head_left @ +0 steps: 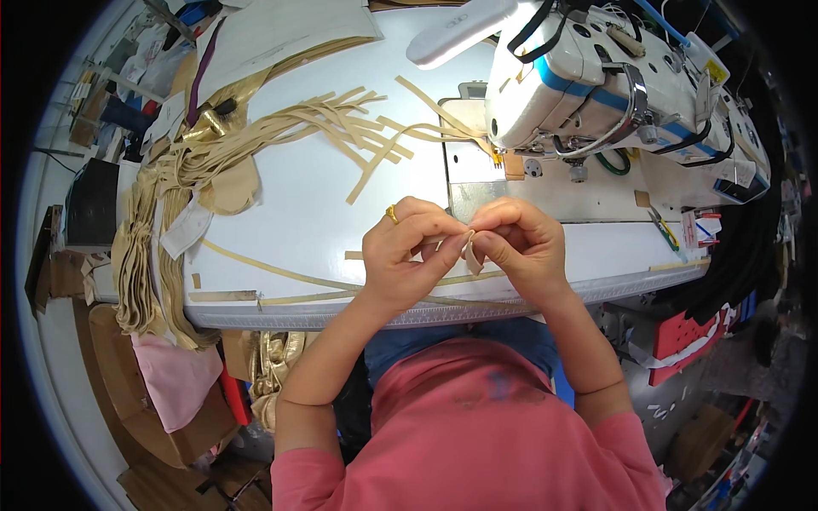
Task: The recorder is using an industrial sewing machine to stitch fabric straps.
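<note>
My left hand (pixel 405 255), with a yellow ring, and my right hand (pixel 524 251) meet over the front middle of the white table, fingertips pinched together on a small, folded beige fabric strip (pixel 471 254). A short end of it hangs below the fingers; the rest is hidden by them. Long narrow beige strips (pixel 298 283) lie along the table edge behind my wrists. Farther back, a loose fan of several beige strips (pixel 349 128) spreads toward the machine's plate.
A white sewing machine (pixel 554 102) occupies the back right, with a green-yellow cutter (pixel 663 230) in front of it. Bunched beige strips (pixel 136 264) drape over the table's left edge (pixel 221 316). A cardboard box (pixel 128 383) with pink cloth (pixel 175 375) stands below.
</note>
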A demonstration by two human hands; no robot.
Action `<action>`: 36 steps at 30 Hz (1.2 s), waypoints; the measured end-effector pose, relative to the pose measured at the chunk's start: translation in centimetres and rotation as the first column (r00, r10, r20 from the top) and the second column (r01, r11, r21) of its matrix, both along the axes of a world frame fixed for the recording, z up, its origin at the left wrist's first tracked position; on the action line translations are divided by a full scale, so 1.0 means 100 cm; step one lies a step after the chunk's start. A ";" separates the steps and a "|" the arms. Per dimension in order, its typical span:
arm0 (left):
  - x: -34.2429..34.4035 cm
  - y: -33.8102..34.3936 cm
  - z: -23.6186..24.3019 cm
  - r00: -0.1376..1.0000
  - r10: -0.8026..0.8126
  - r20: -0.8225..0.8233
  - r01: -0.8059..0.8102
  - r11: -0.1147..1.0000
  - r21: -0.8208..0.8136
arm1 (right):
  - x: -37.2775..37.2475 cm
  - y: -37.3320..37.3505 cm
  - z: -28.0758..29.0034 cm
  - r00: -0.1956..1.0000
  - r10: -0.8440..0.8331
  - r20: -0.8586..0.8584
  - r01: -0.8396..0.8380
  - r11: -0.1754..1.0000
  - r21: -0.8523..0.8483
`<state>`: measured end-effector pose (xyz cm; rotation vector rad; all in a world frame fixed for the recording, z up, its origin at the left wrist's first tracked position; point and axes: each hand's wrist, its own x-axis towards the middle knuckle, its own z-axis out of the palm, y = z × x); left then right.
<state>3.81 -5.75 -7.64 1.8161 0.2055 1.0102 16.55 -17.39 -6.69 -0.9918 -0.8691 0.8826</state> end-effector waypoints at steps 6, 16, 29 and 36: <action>0.002 -0.003 -0.008 0.998 -0.028 0.050 0.033 0.994 -0.103 | 0.000 -0.001 0.004 0.999 -0.018 0.031 0.018 1.000 -0.004; 0.003 -0.006 -0.001 0.999 -0.022 -0.025 0.021 0.998 -0.055 | 0.001 0.000 0.007 0.940 -0.125 0.319 0.144 0.989 -0.037; -0.002 -0.007 0.007 0.929 -0.343 -0.141 0.199 0.783 -0.589 | 0.004 -0.010 0.018 0.949 -0.044 0.312 0.125 0.961 -0.246; 0.011 0.021 -0.003 0.821 -0.371 -0.433 0.206 0.902 -0.380 | 0.008 -0.011 -0.004 0.965 -0.106 0.238 0.186 0.922 -0.341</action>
